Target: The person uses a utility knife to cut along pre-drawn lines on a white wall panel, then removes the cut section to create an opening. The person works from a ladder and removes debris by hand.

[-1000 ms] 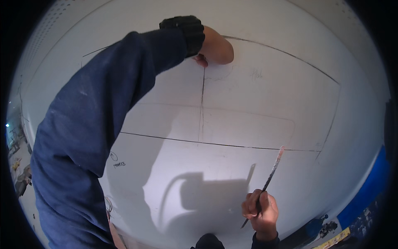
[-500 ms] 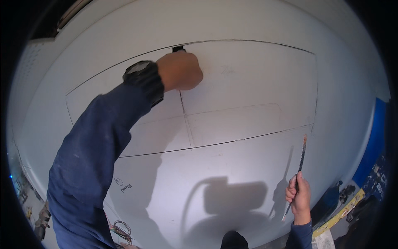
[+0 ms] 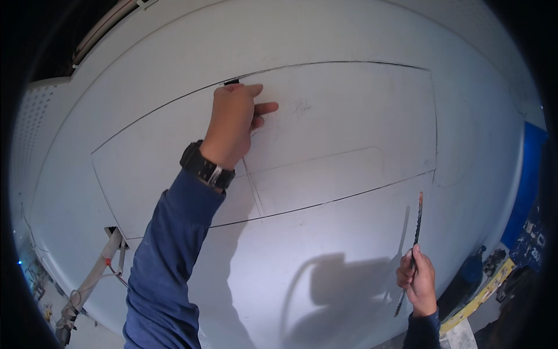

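Note:
A large pale curved panel (image 3: 325,134) with a drawn dark outline fills most of the view. My left hand (image 3: 235,119) is against its upper part, just below a small black rectangular opening (image 3: 231,81) at the top line. Its fingers are spread, some pointing right, and I see nothing held in them; the fingertips nearest the opening are partly hidden. A black watch (image 3: 206,166) is on that wrist. At lower right, my right hand (image 3: 419,276) is closed round a long, thin, dark strip (image 3: 418,227) with a rust-coloured upper tip, held upright and apart from the panel's drawn outline.
At lower left a pale pole (image 3: 96,270) with cables wound on it reaches a dark cutout (image 3: 111,231) in the panel. Blue material (image 3: 526,186), a dark bottle-like shape (image 3: 465,282) and a yellow strip (image 3: 479,294) are at right.
My left hand has turned from a fist to spread fingers, its forearm now more upright. The view has shifted, bringing the pole and cutout into sight. The right hand still grips the strip.

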{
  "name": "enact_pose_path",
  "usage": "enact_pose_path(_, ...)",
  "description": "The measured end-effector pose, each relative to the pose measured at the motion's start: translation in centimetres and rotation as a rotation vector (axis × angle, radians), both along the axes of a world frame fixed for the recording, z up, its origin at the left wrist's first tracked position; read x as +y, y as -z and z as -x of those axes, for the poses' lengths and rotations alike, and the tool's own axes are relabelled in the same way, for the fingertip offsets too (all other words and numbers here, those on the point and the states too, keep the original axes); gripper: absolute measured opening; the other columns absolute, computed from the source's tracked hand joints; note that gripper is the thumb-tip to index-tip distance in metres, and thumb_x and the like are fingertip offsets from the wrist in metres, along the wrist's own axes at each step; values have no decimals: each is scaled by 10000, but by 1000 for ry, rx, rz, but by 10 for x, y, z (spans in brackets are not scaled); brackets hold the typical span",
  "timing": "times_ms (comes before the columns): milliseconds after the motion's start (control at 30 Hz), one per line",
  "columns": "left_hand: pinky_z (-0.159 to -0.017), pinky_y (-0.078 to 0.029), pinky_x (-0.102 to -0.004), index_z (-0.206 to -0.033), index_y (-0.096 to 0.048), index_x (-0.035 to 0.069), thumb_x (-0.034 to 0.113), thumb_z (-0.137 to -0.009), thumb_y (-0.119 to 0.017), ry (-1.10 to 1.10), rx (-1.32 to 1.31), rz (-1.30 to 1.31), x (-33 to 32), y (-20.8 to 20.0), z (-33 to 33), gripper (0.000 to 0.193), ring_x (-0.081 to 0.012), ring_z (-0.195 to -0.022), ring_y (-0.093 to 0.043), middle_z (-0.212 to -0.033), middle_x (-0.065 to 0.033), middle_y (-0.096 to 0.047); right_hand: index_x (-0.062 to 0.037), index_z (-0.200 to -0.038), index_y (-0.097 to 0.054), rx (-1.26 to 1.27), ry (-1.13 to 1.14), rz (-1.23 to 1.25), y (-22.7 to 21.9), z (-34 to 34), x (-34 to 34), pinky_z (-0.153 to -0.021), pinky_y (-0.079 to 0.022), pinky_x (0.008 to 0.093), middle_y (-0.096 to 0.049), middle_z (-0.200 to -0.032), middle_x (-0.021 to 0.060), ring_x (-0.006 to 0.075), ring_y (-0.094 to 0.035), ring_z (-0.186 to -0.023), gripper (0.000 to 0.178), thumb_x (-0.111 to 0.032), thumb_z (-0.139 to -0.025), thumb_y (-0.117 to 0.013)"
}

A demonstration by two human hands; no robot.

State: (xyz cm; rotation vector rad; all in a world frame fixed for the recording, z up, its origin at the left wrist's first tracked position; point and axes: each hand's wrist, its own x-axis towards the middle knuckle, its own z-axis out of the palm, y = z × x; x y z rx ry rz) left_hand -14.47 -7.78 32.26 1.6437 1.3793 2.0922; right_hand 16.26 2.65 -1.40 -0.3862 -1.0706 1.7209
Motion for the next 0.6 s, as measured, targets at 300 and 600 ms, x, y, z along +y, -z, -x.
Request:
enact_pose_path(300,-573,-480,-254,-1191,-577,-38,153,-1010,-665,-118,-53,-24,24,-3,5,278,-172,-832,-684,-1045,-107,-599,-137,-759,-476,-35,-27,-50,-6,1,-6,-449,-229,285,-333,-613,-35,90,-288,-472,520,-526,-1102,-514)
enact_pose_path(600,-512,-429,-239,-953,-623,49,133,-946,-807,-55,-85,115,63,-60,24,202,-110,-648,-527,-829,-38,-598,-116,-799,-492,61,-38,-8,-6,5,-29,-471,-267,269,-366,-632,-34,82,-307,-496,476,-447,-1140,-457)
